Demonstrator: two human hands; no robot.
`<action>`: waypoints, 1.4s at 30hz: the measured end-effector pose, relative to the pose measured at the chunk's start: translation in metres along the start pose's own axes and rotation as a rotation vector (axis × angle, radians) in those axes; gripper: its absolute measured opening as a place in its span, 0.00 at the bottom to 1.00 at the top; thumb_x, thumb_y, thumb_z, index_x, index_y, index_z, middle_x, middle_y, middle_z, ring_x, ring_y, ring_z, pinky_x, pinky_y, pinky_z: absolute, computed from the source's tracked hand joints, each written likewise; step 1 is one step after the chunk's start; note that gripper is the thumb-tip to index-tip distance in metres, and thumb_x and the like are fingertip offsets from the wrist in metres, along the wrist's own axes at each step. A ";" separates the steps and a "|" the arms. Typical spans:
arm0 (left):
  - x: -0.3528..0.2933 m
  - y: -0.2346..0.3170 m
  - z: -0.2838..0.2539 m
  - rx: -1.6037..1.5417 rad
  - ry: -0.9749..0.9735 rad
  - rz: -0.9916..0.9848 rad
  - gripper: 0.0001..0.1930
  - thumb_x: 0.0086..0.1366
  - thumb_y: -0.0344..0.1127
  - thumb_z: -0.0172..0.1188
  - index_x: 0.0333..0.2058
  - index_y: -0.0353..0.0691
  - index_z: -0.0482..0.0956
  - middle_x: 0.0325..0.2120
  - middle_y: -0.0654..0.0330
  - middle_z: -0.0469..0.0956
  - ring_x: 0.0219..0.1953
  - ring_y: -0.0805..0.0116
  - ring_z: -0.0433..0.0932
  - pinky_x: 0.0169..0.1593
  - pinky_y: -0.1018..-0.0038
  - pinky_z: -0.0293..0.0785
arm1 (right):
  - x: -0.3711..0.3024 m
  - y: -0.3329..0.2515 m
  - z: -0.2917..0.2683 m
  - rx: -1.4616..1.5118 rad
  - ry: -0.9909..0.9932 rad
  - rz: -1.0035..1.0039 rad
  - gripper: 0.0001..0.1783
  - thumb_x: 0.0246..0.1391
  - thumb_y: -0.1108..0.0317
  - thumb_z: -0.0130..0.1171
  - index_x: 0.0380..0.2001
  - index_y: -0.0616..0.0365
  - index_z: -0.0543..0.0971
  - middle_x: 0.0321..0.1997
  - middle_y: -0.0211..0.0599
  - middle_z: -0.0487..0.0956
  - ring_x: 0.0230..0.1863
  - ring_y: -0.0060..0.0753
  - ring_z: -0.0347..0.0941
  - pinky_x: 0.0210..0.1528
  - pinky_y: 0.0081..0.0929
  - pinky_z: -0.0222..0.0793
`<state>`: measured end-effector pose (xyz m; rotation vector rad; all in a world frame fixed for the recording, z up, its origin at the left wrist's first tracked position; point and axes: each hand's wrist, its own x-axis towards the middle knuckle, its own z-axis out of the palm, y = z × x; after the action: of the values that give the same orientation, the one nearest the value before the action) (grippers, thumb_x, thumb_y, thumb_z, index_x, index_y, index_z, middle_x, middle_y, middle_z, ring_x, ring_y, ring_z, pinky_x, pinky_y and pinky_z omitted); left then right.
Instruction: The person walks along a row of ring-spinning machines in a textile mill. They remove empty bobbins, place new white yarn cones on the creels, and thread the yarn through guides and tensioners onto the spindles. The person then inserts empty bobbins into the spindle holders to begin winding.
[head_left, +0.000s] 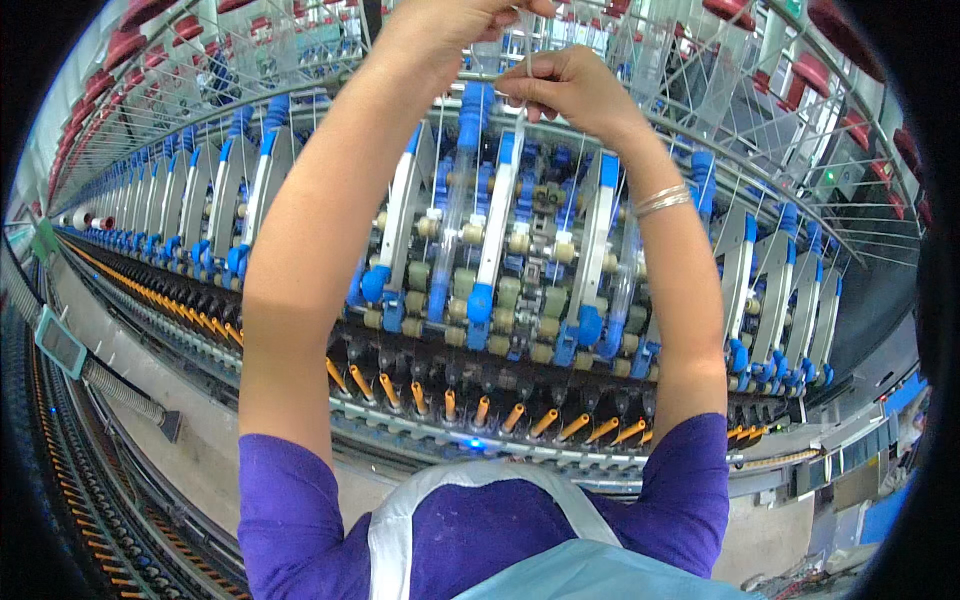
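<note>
Both my arms reach up over the spinning frame. At the top edge my left hand [480, 18] has its fingers curled closed, partly cut off by the picture's edge; what they grip cannot be made out. Lower and to the right, my right hand [575, 92] pinches a thin white strand of roving [528, 38] between thumb and fingers. The strand runs upward past the left fingertips. Just below the hands stand grey drafting arms [493, 235] with blue ends, rollers between them. A clear tube with a blue top [473, 115] is beside the right hand's strand.
Orange spindle tubes [483, 412] line the front of the machine below my arms. Overhead are thin metal rods and red bobbin holders [728, 12]. A second row of orange-tipped spindles [75, 450] runs at the left, near a grey hose with a teal-framed piece [60, 340].
</note>
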<state>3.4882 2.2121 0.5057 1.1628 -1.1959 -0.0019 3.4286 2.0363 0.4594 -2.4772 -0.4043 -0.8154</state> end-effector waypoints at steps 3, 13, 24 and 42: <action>-0.015 -0.010 -0.014 -0.118 -0.163 -0.072 0.10 0.66 0.38 0.58 0.35 0.37 0.80 0.21 0.69 0.74 0.19 0.84 0.65 0.23 0.85 0.57 | -0.003 0.009 -0.017 -0.118 -0.545 0.152 0.19 0.48 0.61 0.68 0.39 0.65 0.83 0.32 0.37 0.82 0.25 0.19 0.73 0.30 0.21 0.71; -0.085 -0.096 -0.014 0.558 -0.241 -0.289 0.13 0.61 0.42 0.62 0.38 0.38 0.83 0.22 0.65 0.79 0.24 0.78 0.74 0.30 0.77 0.70 | 0.026 0.018 -0.009 0.607 -0.372 -0.047 0.15 0.59 0.63 0.58 0.37 0.68 0.82 0.32 0.37 0.83 0.26 0.22 0.76 0.31 0.20 0.74; -0.098 -0.145 0.088 -0.058 0.021 -0.387 0.21 0.66 0.35 0.56 0.56 0.34 0.70 0.34 0.60 0.78 0.30 0.77 0.74 0.36 0.78 0.71 | 0.062 0.131 -0.011 -0.342 0.060 0.126 0.26 0.61 0.48 0.46 0.28 0.62 0.80 0.26 0.55 0.77 0.28 0.52 0.75 0.34 0.47 0.68; -0.018 -0.167 0.025 -0.111 -0.017 -0.507 0.13 0.67 0.38 0.57 0.40 0.33 0.78 0.23 0.68 0.72 0.24 0.80 0.66 0.26 0.86 0.63 | 0.011 0.090 0.002 -0.317 0.465 -0.335 0.17 0.50 0.64 0.62 0.41 0.62 0.76 0.33 0.42 0.76 0.31 0.30 0.73 0.31 0.27 0.67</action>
<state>3.5537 2.1267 0.3745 1.3395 -0.8768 -0.4568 3.4761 1.9637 0.4318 -2.4157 -0.5591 -1.6609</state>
